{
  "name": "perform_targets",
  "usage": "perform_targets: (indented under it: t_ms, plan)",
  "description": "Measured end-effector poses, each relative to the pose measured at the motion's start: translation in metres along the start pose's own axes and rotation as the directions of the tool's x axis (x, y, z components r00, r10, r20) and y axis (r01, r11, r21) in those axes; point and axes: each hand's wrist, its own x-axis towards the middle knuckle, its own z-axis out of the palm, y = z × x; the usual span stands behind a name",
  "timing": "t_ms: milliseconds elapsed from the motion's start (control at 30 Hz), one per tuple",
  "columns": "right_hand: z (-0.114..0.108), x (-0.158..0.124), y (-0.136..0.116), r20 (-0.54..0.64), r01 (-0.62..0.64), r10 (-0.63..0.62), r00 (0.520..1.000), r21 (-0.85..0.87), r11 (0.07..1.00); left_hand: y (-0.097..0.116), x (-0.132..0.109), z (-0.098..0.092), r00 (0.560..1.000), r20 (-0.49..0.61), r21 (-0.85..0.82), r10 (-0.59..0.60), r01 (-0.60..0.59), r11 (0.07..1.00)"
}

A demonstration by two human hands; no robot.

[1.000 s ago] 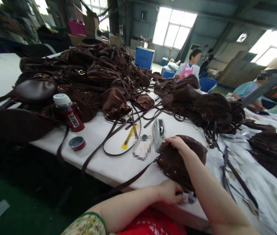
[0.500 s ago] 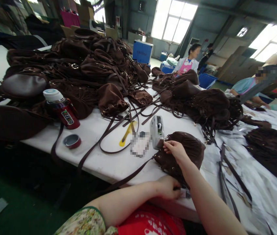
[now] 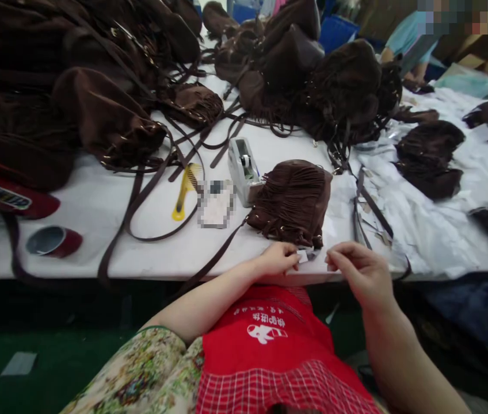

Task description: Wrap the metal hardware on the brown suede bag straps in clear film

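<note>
A dark brown fringed handbag [image 3: 291, 198] lies on the white table in front of me. At its near edge, my left hand [image 3: 279, 257] pinches a small white tag [image 3: 303, 256], beside some clear plastic. My right hand [image 3: 362, 273] is closed in a pinch just right of the tag, above the table's edge. Whatever is between those fingertips is too small to make out. A grey tape dispenser [image 3: 240, 178] stands against the bag's left side. The bag's strap [image 3: 218, 253] runs down over the table edge.
Left of the bag lie a blurred-out flat object [image 3: 217, 206], a yellow comb [image 3: 182, 195], a roll of tape [image 3: 56, 241] and a red flask [image 3: 11, 192]. Brown bags [image 3: 110, 115] are heaped behind. White plastic wrapping [image 3: 434, 230] covers the right side. A co-worker [image 3: 412, 43] is at far right.
My right hand has come away from the tape dispenser, down and right to beside the tag. My left hand stays at the bag's near edge. The view has tilted down.
</note>
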Motion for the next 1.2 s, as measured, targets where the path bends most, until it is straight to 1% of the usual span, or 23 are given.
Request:
perform_targets:
  t_ms: [67,100,133,200,267,333,500,567,667,733,800,867,1000,1100,1200]
  plan:
    - [0.000,-0.018,0.028,0.065,-0.166,0.165,0.984,0.009,0.986,0.000,0.001,0.007,1.000,-0.018,-0.006,-0.007,0.007,1.000]
    - [0.002,-0.022,0.042,0.072,-0.242,0.239,0.968,0.032,0.970,0.000,0.002,0.011,0.999,-0.034,0.014,-0.013,0.013,1.000]
    - [0.005,-0.025,0.054,0.075,-0.307,0.302,0.950,0.064,0.950,0.000,0.002,0.014,0.999,-0.051,0.047,-0.015,0.018,0.999]
    - [0.012,-0.025,0.072,0.075,-0.394,0.387,0.919,0.147,0.907,-0.001,0.003,0.018,0.997,-0.081,0.128,-0.009,0.020,0.992]
    - [0.018,-0.024,0.082,0.087,-0.440,0.432,0.898,0.220,0.871,-0.001,0.004,0.021,0.996,-0.092,0.177,-0.001,0.018,0.984]
    - [0.022,-0.022,0.087,0.109,-0.475,0.463,0.879,0.254,0.842,-0.001,0.005,0.021,0.995,-0.099,0.208,0.002,0.019,0.978]
    - [0.026,-0.017,0.093,0.140,-0.554,0.537,0.832,0.255,0.793,0.000,0.004,0.020,0.991,-0.133,0.250,0.030,0.004,0.968]
    - [0.025,-0.016,0.094,0.180,-0.567,0.537,0.824,0.267,0.780,0.000,0.004,0.022,0.987,-0.158,0.223,0.022,0.014,0.975]
    - [0.022,-0.015,0.091,0.265,-0.561,0.496,0.827,0.335,0.757,0.000,0.004,0.026,0.973,-0.230,0.149,0.001,0.035,0.988]
    - [0.022,-0.014,0.088,0.280,-0.555,0.479,0.832,0.383,0.739,0.001,0.004,0.030,0.964,-0.268,0.126,0.010,0.025,0.992]
    - [0.024,-0.013,0.087,0.251,-0.551,0.490,0.834,0.401,0.732,0.001,0.004,0.033,0.955,-0.291,0.154,0.052,-0.007,0.988]
    - [0.028,-0.012,0.088,0.207,-0.538,0.498,0.842,0.396,0.744,0.002,0.003,0.033,0.948,-0.307,0.180,0.088,-0.033,0.983]
    - [0.039,-0.009,0.096,0.157,-0.522,0.501,0.851,0.347,0.779,0.004,0.001,0.029,0.946,-0.307,0.190,0.106,-0.048,0.981]
    - [0.046,-0.006,0.102,0.134,-0.500,0.482,0.866,0.255,0.828,0.004,-0.001,0.028,0.941,-0.316,0.194,0.120,-0.059,0.979]
    - [0.049,-0.004,0.105,0.079,-0.435,0.428,0.900,0.111,0.894,0.003,-0.002,0.030,0.934,-0.337,0.176,0.123,-0.065,0.982]
